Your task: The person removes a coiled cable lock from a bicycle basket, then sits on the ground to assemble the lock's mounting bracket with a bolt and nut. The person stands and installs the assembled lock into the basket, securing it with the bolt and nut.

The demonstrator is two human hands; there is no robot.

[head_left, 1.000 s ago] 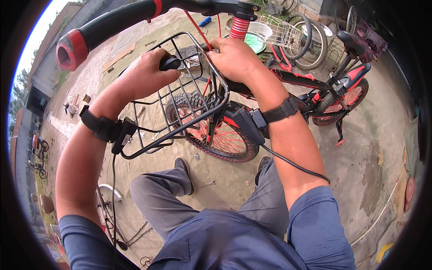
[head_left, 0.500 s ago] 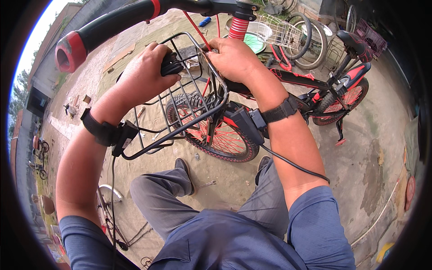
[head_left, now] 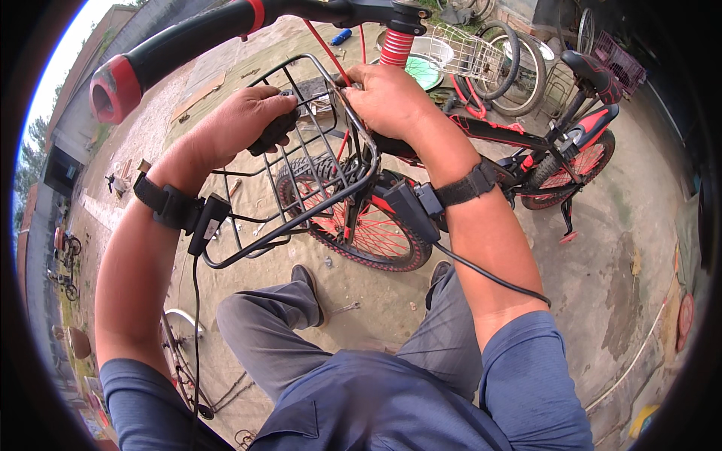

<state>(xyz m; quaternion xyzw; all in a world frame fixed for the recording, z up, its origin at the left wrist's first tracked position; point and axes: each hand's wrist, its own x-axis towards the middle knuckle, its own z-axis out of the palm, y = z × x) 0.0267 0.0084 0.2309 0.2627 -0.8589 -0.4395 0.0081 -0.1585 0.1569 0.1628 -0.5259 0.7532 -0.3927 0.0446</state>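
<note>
A black wire basket (head_left: 289, 222) sits at the front of a black and red bicycle (head_left: 496, 131), above its knobby front wheel (head_left: 387, 244). My left hand (head_left: 237, 128) is closed round a chunky black object (head_left: 274, 134) over the basket's left side; its exact kind is not clear. My right hand (head_left: 391, 101) is at the basket's rear rim, just below the red-striped head tube (head_left: 396, 49). Its fingers are bent in and pinched at the rim beside a red cable (head_left: 327, 51), with the fingertips partly hidden.
The handlebar (head_left: 188, 45) with its red-ended grip crosses above my hands. A small wrench (head_left: 347, 307) lies on the ground between my feet. Bicycle parts (head_left: 184, 353) lie at lower left. Behind the bicycle stand a white wire basket (head_left: 466, 52), loose wheels and a green basin (head_left: 423, 73).
My left hand has turned at the wrist and shifted slightly left and down, tilting the black object with it. My right hand and the bicycle look nearly still.
</note>
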